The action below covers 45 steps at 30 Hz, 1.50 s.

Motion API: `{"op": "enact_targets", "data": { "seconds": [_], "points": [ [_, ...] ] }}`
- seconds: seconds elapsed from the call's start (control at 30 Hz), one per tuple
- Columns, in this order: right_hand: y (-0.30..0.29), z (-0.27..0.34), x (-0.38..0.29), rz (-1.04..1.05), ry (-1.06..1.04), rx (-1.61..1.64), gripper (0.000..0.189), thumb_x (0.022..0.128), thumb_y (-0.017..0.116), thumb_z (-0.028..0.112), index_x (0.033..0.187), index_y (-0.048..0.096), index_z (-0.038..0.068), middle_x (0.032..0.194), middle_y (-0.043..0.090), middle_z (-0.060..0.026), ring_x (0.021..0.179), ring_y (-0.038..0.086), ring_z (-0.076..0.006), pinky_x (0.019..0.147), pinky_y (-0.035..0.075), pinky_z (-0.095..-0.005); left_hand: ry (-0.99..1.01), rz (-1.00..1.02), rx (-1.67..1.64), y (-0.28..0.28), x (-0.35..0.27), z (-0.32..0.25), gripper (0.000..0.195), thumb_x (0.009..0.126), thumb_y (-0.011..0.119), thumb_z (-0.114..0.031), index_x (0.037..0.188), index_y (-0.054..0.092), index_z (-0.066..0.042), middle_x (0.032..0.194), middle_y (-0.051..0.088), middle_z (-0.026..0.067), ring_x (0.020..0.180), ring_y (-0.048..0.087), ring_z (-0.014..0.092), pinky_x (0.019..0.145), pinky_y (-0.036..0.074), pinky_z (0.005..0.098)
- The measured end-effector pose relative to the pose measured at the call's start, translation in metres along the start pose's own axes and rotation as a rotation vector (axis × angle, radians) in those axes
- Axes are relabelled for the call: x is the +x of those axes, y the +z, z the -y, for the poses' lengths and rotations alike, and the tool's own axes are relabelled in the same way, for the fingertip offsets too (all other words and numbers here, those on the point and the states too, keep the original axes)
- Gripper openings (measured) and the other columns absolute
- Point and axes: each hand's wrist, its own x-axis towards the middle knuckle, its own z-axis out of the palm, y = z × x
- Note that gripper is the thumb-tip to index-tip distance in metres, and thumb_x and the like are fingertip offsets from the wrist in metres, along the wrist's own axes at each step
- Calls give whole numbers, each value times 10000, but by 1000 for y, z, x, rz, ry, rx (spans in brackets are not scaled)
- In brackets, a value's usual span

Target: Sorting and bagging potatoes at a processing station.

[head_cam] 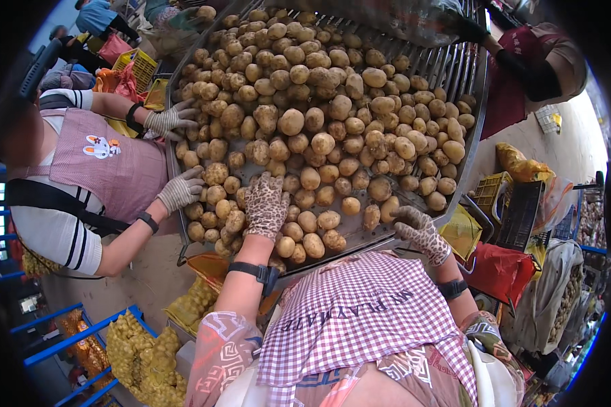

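Note:
Many soil-dusted potatoes (292, 122) lie heaped on a metal sorting table (359, 231) with a raised rim. My left hand (267, 207), in a leopard-print glove, lies back-up among the potatoes at the near left. Its fingers reach between them, and its palm and whatever is under it are hidden. In a matching glove, my right hand (421, 233) is at the near right edge of the table. Its fingers are apart and nothing shows in them; the fingertips are close to an oblong potato (389, 208).
At the left, a co-worker's gloved hands (179, 192) touch the heap. Across the table, a person's dark-gloved hand (466, 25) is at a clear plastic bag (412, 20) above the slatted part. A red bag (499, 272) and yellow crates (491, 196) stand right; filled mesh sacks (145, 356) lie lower left.

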Motion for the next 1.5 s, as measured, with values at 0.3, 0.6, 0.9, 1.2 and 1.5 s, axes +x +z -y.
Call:
{"op": "enact_targets", "data": {
  "seconds": [0.3,0.6,0.9,1.2,1.5],
  "points": [
    [-7,8,7,12,-15,-401,400,866,643,225,1203,540,34,1137,588,-102,1060,562,-204,925,451,-327,107,-434,-436,-48,52,-4,312,868,608,-270,1058,640,-25,1069,628,182,1043,584,310,948,434,415],
    [103,75,163,-86,-357,-1172,562,846,641,275,1346,448,107,1387,419,-160,1235,471,-327,1005,417,-411,78,-78,-103,-42,101,-31,516,846,627,-282,1309,495,-94,1311,503,176,1234,470,340,1024,399,411],
    [80,42,168,352,-185,-251,540,850,656,377,1239,512,31,1185,586,-135,1125,567,-262,930,475,-367,-460,-258,-1494,-2,0,48,260,939,524,-163,1160,584,-40,997,639,107,896,627,194,785,514,291],
    [84,-48,136,511,-671,-693,454,805,659,122,1240,547,53,1306,510,-128,1213,501,-273,1018,421,-382,231,-180,-487,3,-29,-30,496,830,646,-147,1283,499,-7,1291,503,187,1212,484,334,1071,347,405],
    [86,-24,103,446,377,622,552,845,647,192,1352,454,90,1274,525,-130,1143,545,-212,946,488,-329,412,-107,-517,-18,-30,-52,511,855,630,-396,1207,574,-31,1217,571,187,1151,520,364,1004,407,421]
  ]
}}
